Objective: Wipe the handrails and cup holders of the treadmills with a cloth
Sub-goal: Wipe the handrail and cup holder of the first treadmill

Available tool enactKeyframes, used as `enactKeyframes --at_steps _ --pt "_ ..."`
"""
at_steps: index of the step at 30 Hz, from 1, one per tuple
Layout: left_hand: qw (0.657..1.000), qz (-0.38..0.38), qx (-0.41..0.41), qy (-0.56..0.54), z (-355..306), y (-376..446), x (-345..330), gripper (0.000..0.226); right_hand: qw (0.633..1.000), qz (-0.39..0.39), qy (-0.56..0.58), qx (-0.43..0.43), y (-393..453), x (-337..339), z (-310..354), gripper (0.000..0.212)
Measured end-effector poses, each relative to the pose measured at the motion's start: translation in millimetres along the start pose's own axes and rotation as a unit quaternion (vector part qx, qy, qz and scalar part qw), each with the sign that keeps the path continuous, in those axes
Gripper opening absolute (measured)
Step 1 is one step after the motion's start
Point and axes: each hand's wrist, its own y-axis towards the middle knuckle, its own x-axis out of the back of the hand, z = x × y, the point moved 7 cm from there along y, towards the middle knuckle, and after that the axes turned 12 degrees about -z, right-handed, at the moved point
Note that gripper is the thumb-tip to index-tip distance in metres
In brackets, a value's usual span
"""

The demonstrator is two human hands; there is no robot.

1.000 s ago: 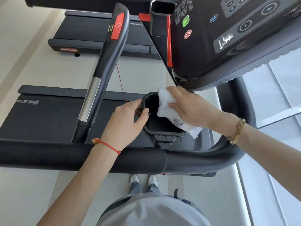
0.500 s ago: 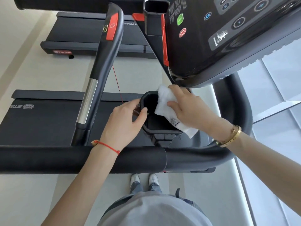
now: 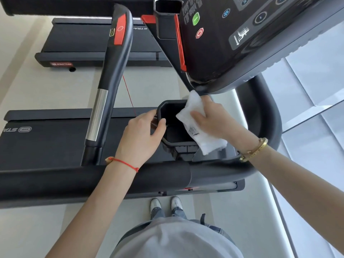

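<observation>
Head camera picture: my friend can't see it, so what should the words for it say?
A right hand presses a white folded cloth on the rim of a black plastic treadmill cup holder, while the left hand grips its other edge. A black control console hangs above.

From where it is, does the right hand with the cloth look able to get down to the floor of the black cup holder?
Probably yes. The black cup holder is open-topped, the right hand holds the white cloth over its right rim, and the left hand grips only the left rim.
</observation>
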Motion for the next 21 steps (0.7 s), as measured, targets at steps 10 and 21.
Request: enactKeyframes --at_steps 10,21 --pt "1.000 -0.002 -0.003 0.011 0.5 0.9 -0.7 0.027 1.000 -0.004 -0.006 0.019 -20.1 -6.3 -8.9 0.030" --pt "1.000 0.000 0.009 0.022 1.9 1.3 -1.7 0.024 0.911 -0.010 -0.237 0.338 33.6 -21.7 54.7 0.030"
